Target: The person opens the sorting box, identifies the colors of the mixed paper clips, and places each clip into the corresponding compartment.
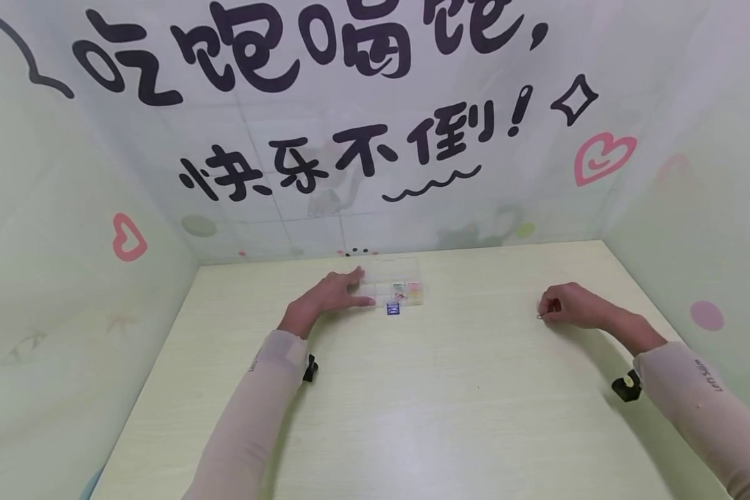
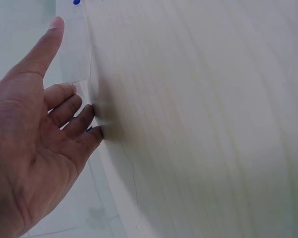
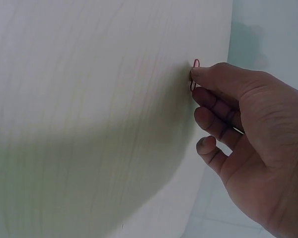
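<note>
One clear organizer box (image 1: 392,281), blue card (image 1: 393,308) beside

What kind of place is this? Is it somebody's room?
Probably not a bedroom. It looks like a small work booth: a pale wooden table closed in by walls with cartoon writing and hearts. A clear compartment box sits by the left hand, and the right hand pinches a red paper clip.

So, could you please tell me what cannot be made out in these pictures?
- Contents of the clear box: too small in the head view; cut off at the top edge in the left wrist view.
- Paper clip: partly hidden by the right hand; a speck in the head view.
- Left hand fingertips: whether they touch the box is unclear.
</note>
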Demonstrator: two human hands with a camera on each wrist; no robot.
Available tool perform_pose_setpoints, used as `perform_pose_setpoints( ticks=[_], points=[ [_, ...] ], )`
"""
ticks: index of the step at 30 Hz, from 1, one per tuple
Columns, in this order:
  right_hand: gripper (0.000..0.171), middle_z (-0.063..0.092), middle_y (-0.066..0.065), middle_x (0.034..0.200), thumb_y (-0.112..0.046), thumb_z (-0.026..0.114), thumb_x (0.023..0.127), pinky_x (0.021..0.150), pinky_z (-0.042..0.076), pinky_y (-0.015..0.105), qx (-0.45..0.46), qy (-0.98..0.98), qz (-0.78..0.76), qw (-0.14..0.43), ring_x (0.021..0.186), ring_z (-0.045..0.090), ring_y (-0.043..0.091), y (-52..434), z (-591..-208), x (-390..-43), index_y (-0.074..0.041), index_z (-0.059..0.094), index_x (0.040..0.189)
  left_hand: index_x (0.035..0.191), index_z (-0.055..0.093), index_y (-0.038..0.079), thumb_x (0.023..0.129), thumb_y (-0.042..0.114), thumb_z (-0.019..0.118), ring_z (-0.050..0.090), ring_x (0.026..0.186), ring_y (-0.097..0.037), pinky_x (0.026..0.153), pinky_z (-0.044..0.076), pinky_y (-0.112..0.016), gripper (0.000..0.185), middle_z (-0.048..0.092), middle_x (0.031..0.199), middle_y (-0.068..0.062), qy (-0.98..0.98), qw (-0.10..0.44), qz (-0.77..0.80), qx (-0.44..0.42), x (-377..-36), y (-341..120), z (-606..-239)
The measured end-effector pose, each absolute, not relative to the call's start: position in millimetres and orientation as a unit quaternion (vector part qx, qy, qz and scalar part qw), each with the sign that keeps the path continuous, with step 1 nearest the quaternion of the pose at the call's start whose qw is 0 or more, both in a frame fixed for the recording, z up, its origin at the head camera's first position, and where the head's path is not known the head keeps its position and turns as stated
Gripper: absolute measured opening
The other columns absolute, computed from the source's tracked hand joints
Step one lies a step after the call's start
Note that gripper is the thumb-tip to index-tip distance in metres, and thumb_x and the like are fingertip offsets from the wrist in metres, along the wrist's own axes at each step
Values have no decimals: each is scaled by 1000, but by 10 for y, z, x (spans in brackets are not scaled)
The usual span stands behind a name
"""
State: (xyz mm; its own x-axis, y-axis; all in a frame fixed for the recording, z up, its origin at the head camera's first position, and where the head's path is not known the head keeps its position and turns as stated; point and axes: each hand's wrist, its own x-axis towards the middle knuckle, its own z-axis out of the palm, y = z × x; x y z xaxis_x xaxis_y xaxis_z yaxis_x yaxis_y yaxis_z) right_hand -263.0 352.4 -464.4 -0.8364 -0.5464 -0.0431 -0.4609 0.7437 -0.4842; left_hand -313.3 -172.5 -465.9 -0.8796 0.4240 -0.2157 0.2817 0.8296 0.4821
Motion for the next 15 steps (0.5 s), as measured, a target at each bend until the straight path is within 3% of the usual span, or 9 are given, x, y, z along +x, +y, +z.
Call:
perform_pose_setpoints(
  ticks=[15],
  points=[
    [18, 62, -8, 77, 4, 77, 89, 65, 46, 23, -275, 933, -223, 71, 72, 51, 5, 3384, -4589, -2593, -11, 71, 83, 168, 25, 7, 97, 58, 71, 25, 160, -31, 128, 26, -50, 98, 27, 173, -10, 940, 159, 228, 197, -3141, -1739, -4669]
  ],
)
